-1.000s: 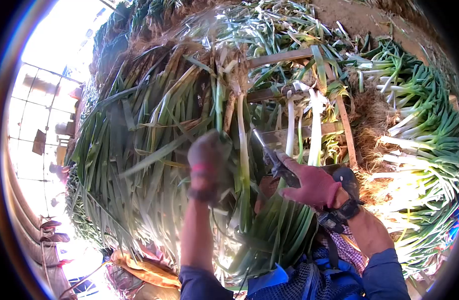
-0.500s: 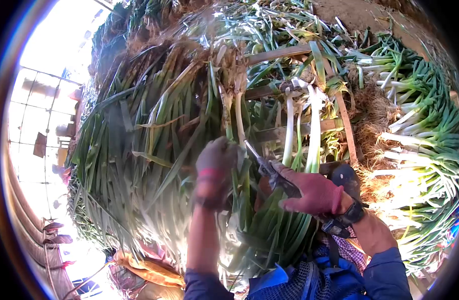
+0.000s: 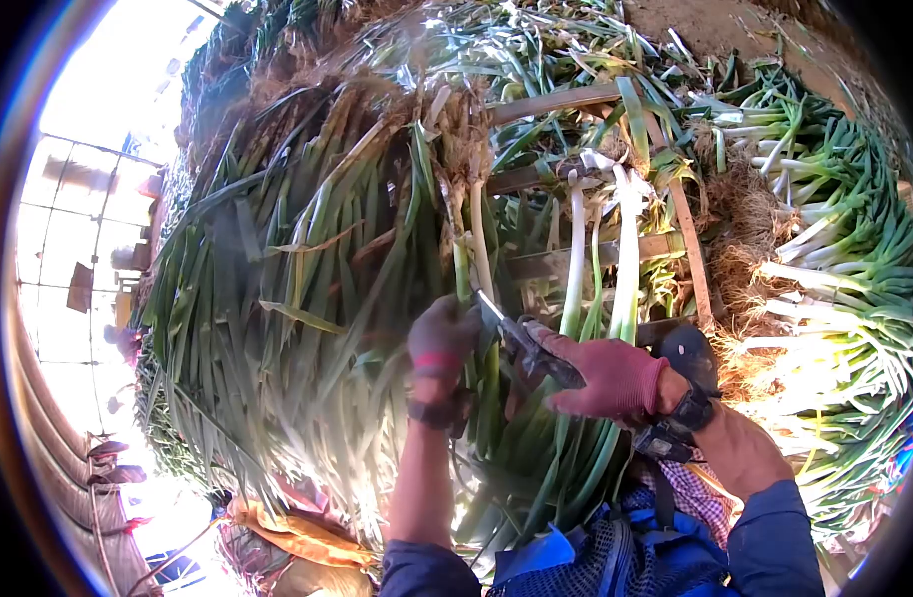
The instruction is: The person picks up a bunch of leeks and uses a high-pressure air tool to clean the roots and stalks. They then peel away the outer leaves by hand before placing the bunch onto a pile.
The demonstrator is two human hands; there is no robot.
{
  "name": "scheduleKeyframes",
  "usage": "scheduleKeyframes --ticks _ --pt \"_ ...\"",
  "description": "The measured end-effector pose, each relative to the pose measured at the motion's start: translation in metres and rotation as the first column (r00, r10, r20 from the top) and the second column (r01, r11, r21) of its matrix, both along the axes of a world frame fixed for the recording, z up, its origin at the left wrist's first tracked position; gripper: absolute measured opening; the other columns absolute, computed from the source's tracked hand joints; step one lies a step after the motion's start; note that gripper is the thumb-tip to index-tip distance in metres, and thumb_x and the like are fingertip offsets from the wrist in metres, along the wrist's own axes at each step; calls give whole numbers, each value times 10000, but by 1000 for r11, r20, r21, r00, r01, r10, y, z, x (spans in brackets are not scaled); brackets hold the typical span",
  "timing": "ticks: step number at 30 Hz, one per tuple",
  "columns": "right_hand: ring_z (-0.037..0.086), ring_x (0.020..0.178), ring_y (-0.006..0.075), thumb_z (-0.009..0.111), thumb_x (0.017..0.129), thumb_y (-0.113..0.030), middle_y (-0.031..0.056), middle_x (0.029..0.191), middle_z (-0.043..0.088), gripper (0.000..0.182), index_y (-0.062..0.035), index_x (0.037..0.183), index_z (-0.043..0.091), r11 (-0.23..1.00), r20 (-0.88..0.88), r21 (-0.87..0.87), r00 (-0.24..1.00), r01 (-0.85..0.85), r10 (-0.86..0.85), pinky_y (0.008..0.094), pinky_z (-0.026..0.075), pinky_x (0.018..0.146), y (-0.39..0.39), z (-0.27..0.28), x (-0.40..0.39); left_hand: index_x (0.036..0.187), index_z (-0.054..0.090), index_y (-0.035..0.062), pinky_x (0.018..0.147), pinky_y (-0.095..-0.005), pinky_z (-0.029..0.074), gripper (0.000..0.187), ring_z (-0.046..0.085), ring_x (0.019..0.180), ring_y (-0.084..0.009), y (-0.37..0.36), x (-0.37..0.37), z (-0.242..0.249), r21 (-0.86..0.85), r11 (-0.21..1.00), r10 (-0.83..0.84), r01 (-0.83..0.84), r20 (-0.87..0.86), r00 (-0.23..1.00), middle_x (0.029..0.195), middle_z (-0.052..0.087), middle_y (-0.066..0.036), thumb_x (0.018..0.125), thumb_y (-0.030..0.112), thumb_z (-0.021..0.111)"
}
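Observation:
My left hand (image 3: 442,336), in a dark glove with a pink cuff band, is closed round the lower part of a leek stalk (image 3: 461,264). The leek's roots are at the top. A pale leek (image 3: 479,239) stands just right of it. My right hand (image 3: 615,378), in a reddish glove, is closed on a dark-handled tool (image 3: 536,353) with a thin metal tip pointing up-left. The tip lies close to the stalks by my left fingers; whether it touches cannot be made out. More white leeks (image 3: 625,259) hang to the right, above my right hand.
A big heap of leeks with long green leaves (image 3: 267,269) fills the left. Wooden slats (image 3: 690,254) form a frame in the middle. Pale-stemmed leeks with brown roots (image 3: 805,239) lie in a row at right. An orange-brown cloth (image 3: 302,527) lies low at left.
My left hand has moved slightly down and right, closer to the tool. My right hand and the tool have shifted a little left and down.

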State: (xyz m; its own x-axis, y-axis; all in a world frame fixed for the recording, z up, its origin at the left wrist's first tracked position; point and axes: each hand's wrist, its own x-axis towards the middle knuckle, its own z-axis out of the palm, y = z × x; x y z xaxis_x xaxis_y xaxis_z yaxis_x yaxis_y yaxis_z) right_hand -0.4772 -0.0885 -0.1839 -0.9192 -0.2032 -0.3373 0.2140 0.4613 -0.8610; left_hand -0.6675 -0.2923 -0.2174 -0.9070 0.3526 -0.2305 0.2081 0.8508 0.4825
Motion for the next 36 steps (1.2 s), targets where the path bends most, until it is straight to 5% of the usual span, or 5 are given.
scheduleKeyframes --ticks 3,20,25,35,36 --pt "719 1085 444 752 910 -441 331 1205 703 988 -86 1684 250 996 101 79 994 44 -52 448 555 963 5 9 -15 1137 799 65 759 -343 578 334 757 772 -180 -6 6 -12 84 996 13 -12 -17 1000 875 795 -121 855 242 824" --pt "714 1099 420 734 913 -400 297 1213 717 962 -103 1687 246 955 -3 155 967 253 -256 453 547 960 26 12 -145 1093 790 79 722 -354 568 280 742 741 -206 -17 18 -14 137 989 -55 55 -9 998 830 766 -118 858 228 764" --pt "733 1025 414 718 890 -371 288 1158 734 950 -126 1689 266 958 -66 127 966 258 -252 447 556 928 27 -7 -114 1054 785 98 695 -371 556 261 732 723 -256 -17 32 -5 163 983 -73 81 -54 996 813 745 -125 855 266 778" --pt "644 1310 396 773 900 -299 272 1473 602 950 -75 1675 271 985 -20 76 988 155 -154 412 511 1089 26 2 -26 988 763 132 731 -483 552 287 717 841 -390 -18 53 13 -15 981 -194 195 -178 965 903 740 -153 853 385 741" --pt "722 978 470 740 918 -393 341 1076 717 955 -93 1682 251 976 -182 90 967 198 -180 487 566 898 26 -5 -27 988 763 132 731 -483 552 287 717 841 -390 -20 57 11 -15 980 -196 197 -178 964 903 740 -153 853 385 741"
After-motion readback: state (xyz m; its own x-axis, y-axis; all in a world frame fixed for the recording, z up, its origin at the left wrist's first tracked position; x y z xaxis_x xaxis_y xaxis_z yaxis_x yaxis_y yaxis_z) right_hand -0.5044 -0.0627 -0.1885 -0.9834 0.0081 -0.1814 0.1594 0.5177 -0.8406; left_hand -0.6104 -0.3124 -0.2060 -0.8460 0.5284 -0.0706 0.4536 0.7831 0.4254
